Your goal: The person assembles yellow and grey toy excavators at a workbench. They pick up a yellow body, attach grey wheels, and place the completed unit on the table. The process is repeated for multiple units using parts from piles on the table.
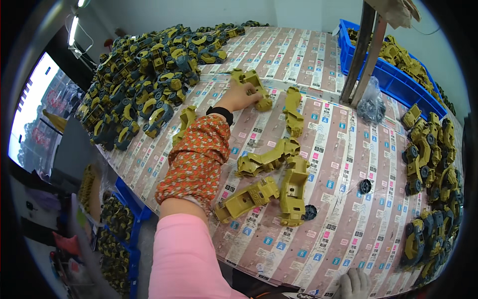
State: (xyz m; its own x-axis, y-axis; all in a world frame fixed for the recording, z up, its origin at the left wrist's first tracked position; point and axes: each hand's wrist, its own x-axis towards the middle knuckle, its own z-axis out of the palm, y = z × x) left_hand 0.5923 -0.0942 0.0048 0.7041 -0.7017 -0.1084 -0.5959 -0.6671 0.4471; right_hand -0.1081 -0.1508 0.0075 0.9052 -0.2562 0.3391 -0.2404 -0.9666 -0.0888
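Note:
My left hand [242, 97], bare, with a black band at the wrist, reaches to the far middle of the table. Its fingers are closed round an olive plastic toy car body [252, 79] that has no wheels on it. My right hand [354, 284], in a grey glove, rests at the table's near edge with its fingers side by side and nothing visible in them. Between the hands lie more wheelless bodies: a long one [294, 112], a tilted one [264, 160], an upturned one [294, 192] and another [249, 200]. One body [185, 124] sits beside my left wrist.
A large heap of wheeled toy cars [149, 74] covers the far left. More cars [428, 154] line the right edge. Black wheels [365, 186] lie loose. A metal post [359, 57] stands before a blue crate [393, 74] of bodies, near a plastic bag [372, 104].

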